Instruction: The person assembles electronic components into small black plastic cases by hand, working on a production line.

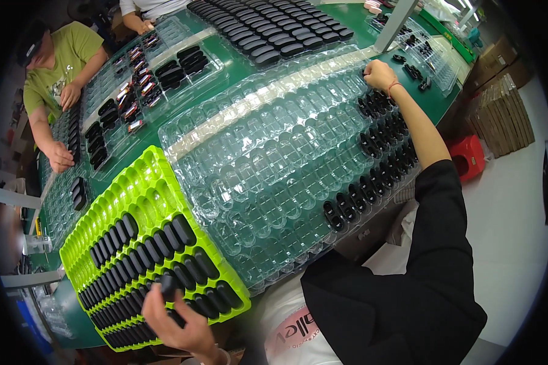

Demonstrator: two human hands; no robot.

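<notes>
My left hand [179, 325] is closed on a smooth black oblong case [168, 287], held between thumb and fingers just above a bright green tray [175, 182]. Rows of similar black cases fill many of that tray's slots. Reaching far across, my right hand [380, 74] is bent closed over the far right part of a clear plastic tray [268, 176]. Something small and dark shows at its fingertips, too small to name. Below that hand, several black oval parts with hollows [356, 198] sit in the clear tray's right-hand slots.
Across the green table, a co-worker in a lime shirt [64, 61] handles black pieces. Another person's hand [143, 26] shows at the top. A large batch of black cases [274, 30] lies far back. A metal post [396, 27], a red stool [467, 158] and stacked cardboard [502, 115] stand right.
</notes>
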